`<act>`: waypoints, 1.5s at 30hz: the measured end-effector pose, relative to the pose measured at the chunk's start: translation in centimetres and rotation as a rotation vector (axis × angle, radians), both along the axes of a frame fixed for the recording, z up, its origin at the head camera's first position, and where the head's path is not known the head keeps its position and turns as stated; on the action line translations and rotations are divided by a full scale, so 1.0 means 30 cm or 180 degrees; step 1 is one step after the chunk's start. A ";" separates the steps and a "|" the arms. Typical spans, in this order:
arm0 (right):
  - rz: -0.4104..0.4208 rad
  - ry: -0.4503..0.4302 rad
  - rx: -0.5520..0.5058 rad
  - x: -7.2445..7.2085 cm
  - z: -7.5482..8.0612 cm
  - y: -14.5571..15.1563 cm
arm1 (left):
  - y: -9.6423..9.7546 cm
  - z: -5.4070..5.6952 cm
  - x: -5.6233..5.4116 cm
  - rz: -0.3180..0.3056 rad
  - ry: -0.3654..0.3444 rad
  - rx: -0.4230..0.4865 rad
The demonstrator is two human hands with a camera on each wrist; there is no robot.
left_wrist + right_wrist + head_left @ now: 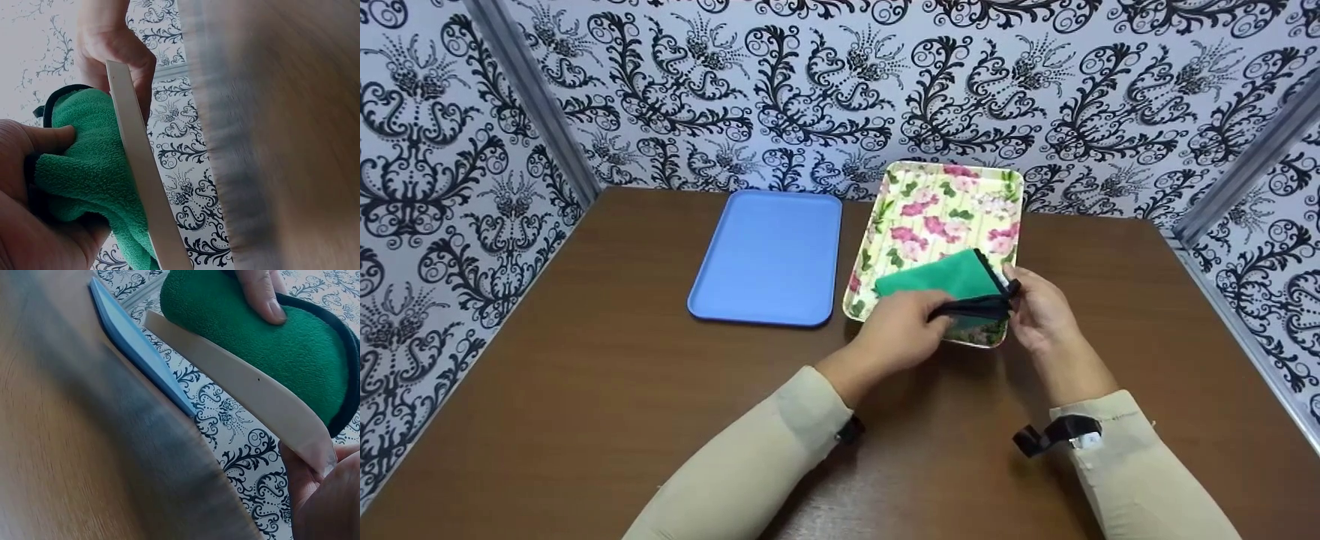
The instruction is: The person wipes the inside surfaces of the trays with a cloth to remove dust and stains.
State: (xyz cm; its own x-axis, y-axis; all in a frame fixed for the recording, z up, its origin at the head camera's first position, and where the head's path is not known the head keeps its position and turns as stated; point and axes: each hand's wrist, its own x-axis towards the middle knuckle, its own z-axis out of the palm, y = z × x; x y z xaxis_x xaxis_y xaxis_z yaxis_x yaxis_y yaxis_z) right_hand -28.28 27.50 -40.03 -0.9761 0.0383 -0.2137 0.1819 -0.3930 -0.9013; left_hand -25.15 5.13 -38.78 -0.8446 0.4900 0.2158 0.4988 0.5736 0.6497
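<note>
A floral tray (930, 217) is raised off the table; in the right wrist view, wallpaper shows between its pale side wall (242, 377) and the tabletop. My right hand (1042, 311) grips the tray by its right edge, fingers curled at the rim. With my left hand (904, 326) I hold a folded green cloth (941, 277) with black edging against the tray's near part. Up close in the left wrist view, the fluffy cloth (90, 140) is bunched between thumb and fingers and lies against the tray's face.
A blue tray (772, 255) lies flat on the brown table (607, 360), left of the floral one. Behind the table's far edge rises a wall (825, 82) with black and white scroll wallpaper. Black straps (1061, 435) circle both wrists over beige sleeves.
</note>
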 end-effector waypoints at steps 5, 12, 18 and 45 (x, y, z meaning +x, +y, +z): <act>0.0101 0.0078 0.0072 0.003 -0.004 -0.001 | 0.016 0.001 0.006 -0.0110 0.0011 -0.0051; 0.0032 -0.0002 0.0071 0.004 0.005 0.001 | 0.039 0.004 0.013 -0.0269 0.0145 -0.0265; 0.0173 -0.0009 0.0002 0.007 0.008 0.004 | 0.059 0.013 0.022 -0.0440 0.0363 -0.0557; 0.0254 -0.0202 -0.0291 0.002 -0.001 -0.012 | 0.037 0.027 0.022 -0.0654 0.0669 -0.1292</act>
